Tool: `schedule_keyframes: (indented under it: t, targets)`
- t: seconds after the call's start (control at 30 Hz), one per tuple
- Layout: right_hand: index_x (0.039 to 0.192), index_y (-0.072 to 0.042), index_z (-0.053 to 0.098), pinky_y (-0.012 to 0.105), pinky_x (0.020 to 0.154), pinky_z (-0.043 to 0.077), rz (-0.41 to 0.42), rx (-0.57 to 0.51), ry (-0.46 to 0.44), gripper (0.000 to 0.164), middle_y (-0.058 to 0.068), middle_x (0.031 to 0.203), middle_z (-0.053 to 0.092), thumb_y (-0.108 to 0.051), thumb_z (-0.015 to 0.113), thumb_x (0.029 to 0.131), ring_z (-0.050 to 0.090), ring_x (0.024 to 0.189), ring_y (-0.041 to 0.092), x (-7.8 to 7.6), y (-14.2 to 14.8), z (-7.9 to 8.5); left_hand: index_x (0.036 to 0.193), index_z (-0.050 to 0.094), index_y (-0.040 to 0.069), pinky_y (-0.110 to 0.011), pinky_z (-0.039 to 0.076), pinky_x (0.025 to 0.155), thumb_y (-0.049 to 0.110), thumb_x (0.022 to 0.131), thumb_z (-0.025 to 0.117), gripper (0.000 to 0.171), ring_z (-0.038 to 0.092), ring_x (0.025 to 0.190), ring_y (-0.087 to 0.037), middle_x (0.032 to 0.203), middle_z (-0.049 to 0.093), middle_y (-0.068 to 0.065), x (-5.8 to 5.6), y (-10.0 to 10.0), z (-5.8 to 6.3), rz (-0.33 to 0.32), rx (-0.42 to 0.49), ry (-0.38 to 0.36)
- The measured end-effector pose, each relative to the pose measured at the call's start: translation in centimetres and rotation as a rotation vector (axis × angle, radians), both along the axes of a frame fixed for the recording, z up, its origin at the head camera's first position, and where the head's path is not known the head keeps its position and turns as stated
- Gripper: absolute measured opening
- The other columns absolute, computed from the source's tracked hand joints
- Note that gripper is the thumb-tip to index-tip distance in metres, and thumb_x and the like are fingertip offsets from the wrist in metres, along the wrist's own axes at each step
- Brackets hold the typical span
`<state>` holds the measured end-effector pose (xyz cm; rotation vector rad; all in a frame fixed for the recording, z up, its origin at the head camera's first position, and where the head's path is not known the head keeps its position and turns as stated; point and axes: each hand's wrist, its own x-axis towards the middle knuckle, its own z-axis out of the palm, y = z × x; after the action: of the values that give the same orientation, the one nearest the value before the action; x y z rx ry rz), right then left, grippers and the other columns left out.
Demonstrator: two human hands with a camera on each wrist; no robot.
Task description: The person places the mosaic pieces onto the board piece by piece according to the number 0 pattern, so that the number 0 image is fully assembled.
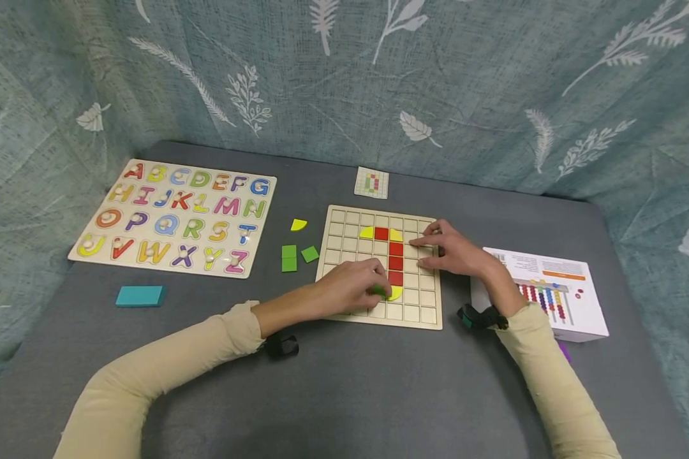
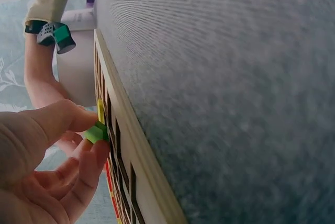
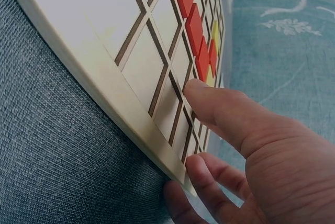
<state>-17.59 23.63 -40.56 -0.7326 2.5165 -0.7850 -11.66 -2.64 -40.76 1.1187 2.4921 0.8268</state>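
My left hand [image 1: 353,287] pinches a green square tile [image 2: 96,132] between thumb and fingers, low over the wooden grid board [image 1: 334,243]. Right beside that tile, a yellow quarter-round tile [image 1: 396,294] lies on the board. A column of red square tiles [image 1: 396,262] runs up from it, with one more red tile [image 1: 381,234] at the top between two yellow quarter-rounds. Over on the board's right edge rests my right hand [image 1: 456,248], fingers spread and holding nothing. Its thumb [image 3: 214,101] touches the grid close to the red tiles.
Several loose green tiles [image 1: 289,258] and a yellow quarter-round [image 1: 298,225] lie left of the board. A small pattern card [image 1: 371,183] is behind it. An alphabet puzzle [image 1: 172,217] and a teal block [image 1: 140,296] are further left. A white box [image 1: 551,293] stands right.
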Motion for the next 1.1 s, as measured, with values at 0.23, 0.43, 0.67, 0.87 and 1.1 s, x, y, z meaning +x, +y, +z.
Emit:
schedule_keyframes:
  t: [0.23, 0.43, 0.67, 0.87, 1.1]
  targets:
    - [0.130, -0.003, 0.061, 0.039, 0.081, 0.035, 0.002, 0.001, 0.000, 0.042, 0.019, 0.121, 0.038, -0.015, 0.068, 0.090, 0.040, 0.099, 0.028, 0.0, 0.1, 0.0, 0.098, 0.075, 0.015, -0.024, 0.045, 0.070, 0.011, 0.088, 0.066, 0.014, 0.057, 0.082, -0.010, 0.103, 0.063, -0.002, 0.2, 0.0, 0.1, -0.017, -0.005, 0.043]
    - [0.131, -0.004, 0.060, 0.038, 0.080, 0.036, 0.004, 0.005, -0.008, 0.042, 0.019, 0.122, 0.039, -0.016, 0.067, 0.091, 0.041, 0.097, 0.027, 0.0, 0.1, 0.1, 0.098, 0.077, 0.016, -0.024, 0.046, 0.069, 0.012, 0.088, 0.067, 0.015, 0.059, 0.083, -0.010, 0.101, 0.063, 0.000, 0.3, -0.1, 0.1, -0.018, -0.025, 0.078]
    - [0.132, -0.003, 0.060, 0.037, 0.079, 0.037, 0.011, 0.002, -0.019, 0.042, 0.019, 0.121, 0.038, -0.016, 0.066, 0.092, 0.040, 0.095, 0.026, -0.1, 0.0, 0.2, 0.108, 0.076, 0.022, -0.028, 0.047, 0.070, 0.020, 0.092, 0.064, 0.020, 0.055, 0.088, -0.017, 0.107, 0.061, -0.003, 0.8, -0.6, 0.8, -0.120, -0.193, 0.237]
    - [0.132, -0.003, 0.059, 0.037, 0.079, 0.038, 0.007, 0.002, -0.021, 0.043, 0.019, 0.121, 0.038, -0.014, 0.067, 0.091, 0.040, 0.094, 0.026, -0.1, 0.0, 0.3, 0.104, 0.075, 0.020, -0.031, 0.049, 0.078, 0.023, 0.093, 0.062, 0.018, 0.055, 0.094, -0.020, 0.110, 0.061, -0.005, 1.7, -2.0, 2.1, -0.151, -0.228, 0.318]
    - [0.132, -0.004, 0.059, 0.038, 0.082, 0.037, 0.007, 0.014, -0.029, 0.044, 0.019, 0.124, 0.038, -0.016, 0.067, 0.091, 0.040, 0.100, 0.027, -0.2, 0.1, 0.3, 0.114, 0.072, 0.016, -0.026, 0.048, 0.069, 0.022, 0.091, 0.067, 0.025, 0.058, 0.087, -0.011, 0.107, 0.064, -0.001, 2.6, -7.5, 2.8, 0.021, -0.161, 0.166]
